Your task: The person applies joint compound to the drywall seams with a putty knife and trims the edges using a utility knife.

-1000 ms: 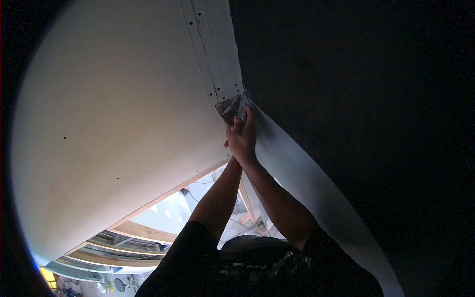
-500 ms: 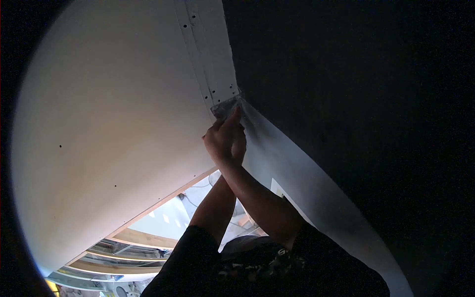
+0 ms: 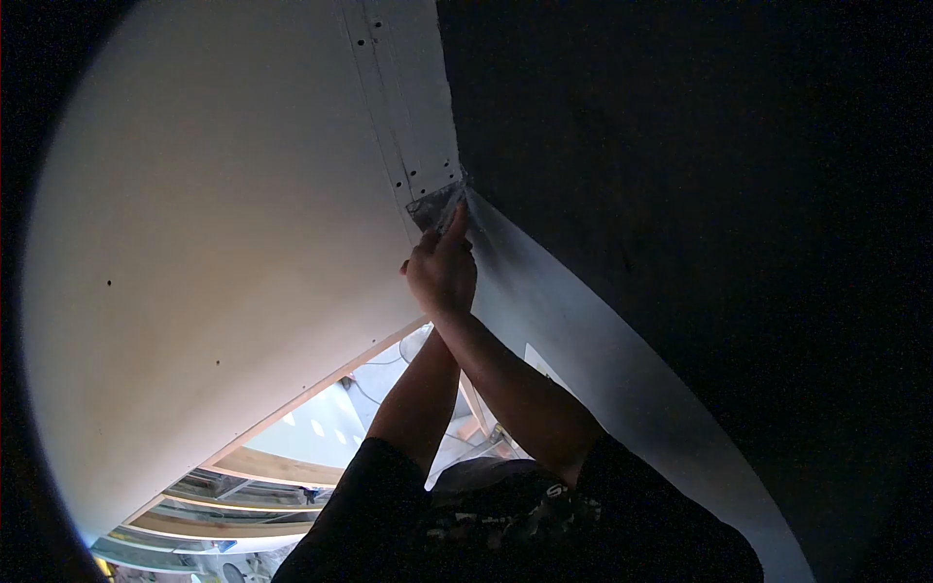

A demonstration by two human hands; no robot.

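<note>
My right hand (image 3: pixel 442 277) is closed around a putty knife (image 3: pixel 428 208), with one finger stretched up along its broad grey blade. The blade lies against the pale board (image 3: pixel 243 194), at the inner corner where it meets the dark surface and the curved pale wall. My left forearm (image 3: pixel 418 408) crosses behind my right wrist. Behind the right hand, my left hand is almost wholly hidden, so its grip does not show. Dark screw spots (image 3: pixel 413 173) dot the board just above the blade.
A dark panel (image 3: pixel 680 194) fills the right side. The curved pale wall (image 3: pixel 583 330) runs down from the corner. Below the board's wood-coloured edge (image 3: pixel 292 396), curved timber strips (image 3: pixel 282 468) and a brightly lit area show.
The view has shifted slightly, so the board's screw spots sit a little higher and further left. Hands and putty knife stay at the corner, with more of the blade showing.
</note>
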